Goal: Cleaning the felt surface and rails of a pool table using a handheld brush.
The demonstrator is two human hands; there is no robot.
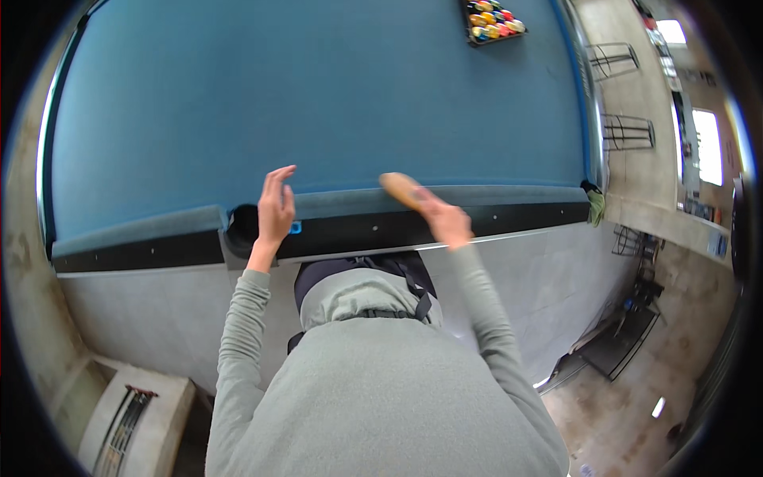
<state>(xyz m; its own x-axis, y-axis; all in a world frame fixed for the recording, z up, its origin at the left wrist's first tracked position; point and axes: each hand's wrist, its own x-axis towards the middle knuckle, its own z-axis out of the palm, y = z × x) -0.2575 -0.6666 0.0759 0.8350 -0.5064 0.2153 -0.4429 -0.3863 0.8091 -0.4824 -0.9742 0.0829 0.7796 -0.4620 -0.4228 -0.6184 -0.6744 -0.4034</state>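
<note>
My right hand [448, 222] grips a tan wooden object [400, 188], apparently a table brush, blurred and slanting over the near cushion [357, 203] of a blue-clothed pool table [298, 101]. Any bristles are hidden from above. Raised beside the black side pocket [239, 229], my left hand [276, 208] holds nothing; its fingers are loosely curved and the thumb stands apart. Just right of that wrist, a blue chalk cube [295, 227] sits on the black rail [334, 235].
Pool balls [492, 19] fill a dark triangle rack [498, 40] on the far right cloth. A green cloth [595, 206] hangs at the near right corner. Bar stools [629, 132] stand beyond the right rail. Cues [125, 426] rest at lower left.
</note>
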